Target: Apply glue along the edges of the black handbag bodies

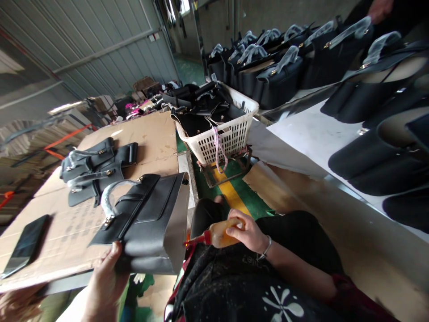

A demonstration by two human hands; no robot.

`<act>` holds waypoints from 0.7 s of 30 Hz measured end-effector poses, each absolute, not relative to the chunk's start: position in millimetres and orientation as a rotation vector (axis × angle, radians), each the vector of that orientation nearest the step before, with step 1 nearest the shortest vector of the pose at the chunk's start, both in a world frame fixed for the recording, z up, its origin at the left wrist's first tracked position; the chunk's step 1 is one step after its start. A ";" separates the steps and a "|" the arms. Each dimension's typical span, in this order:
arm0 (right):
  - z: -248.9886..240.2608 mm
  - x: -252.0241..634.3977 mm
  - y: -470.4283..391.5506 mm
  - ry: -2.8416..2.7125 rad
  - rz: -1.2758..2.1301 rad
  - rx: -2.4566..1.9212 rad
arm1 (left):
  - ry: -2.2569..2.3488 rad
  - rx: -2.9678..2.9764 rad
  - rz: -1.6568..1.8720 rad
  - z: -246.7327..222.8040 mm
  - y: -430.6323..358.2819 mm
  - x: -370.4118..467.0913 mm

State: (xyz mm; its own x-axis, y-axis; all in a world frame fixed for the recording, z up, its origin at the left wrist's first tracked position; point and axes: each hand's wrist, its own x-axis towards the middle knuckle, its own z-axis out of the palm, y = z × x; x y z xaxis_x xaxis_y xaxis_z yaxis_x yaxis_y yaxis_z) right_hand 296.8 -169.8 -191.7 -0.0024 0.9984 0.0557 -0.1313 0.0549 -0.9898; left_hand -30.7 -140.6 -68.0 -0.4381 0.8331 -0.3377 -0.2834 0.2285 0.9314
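Observation:
My left hand (pixel 109 268) grips a black handbag (pixel 147 232) at its near edge, thumb on top and the other fingers hidden beneath. The bag lies tilted over the table's edge, its open side with a pale lining facing right. Clear plastic wraps its curved handle (pixel 106 201). In my right hand (pixel 246 230) is a squeeze bottle (pixel 221 235) of yellowish liquid with a red cap and long red nozzle. The nozzle points left and its tip is close to the bag's open edge; whether they touch I cannot tell.
More black handbags (pixel 97 167) and a phone (pixel 27 243) lie on the cardboard-covered table (pixel 157 134). Ahead, a white plastic basket (pixel 217 143) holds black bag pieces. Rows of black bags (pixel 279 78) stand on the right-hand table (pixel 301 129). Another person's hand (pixel 380 10) shows at upper right.

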 end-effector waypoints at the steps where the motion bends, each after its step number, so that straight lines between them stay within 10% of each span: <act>1: -191.3 296.6 -172.0 -1.180 1.243 -1.048 | 1.519 0.551 1.398 -69.2 -141.1 -31.7; 14: -204.5 307.7 -178.1 -0.972 1.112 -1.177 | 1.647 0.627 1.142 -41.5 -129.4 -16.4; 21: -222.5 309.5 -172.5 -0.575 1.220 -1.090 | 1.412 0.402 1.582 -10.2 -88.1 9.5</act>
State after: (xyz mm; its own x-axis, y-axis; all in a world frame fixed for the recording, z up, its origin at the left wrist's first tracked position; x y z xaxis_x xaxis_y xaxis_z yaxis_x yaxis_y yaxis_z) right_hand 309.5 -172.5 -222.5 0.2969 0.9364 -0.1869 -0.4518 -0.0347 -0.8915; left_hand 9.5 -88.1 -10.2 -0.5005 0.7994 -0.3325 -0.4208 0.1111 0.9003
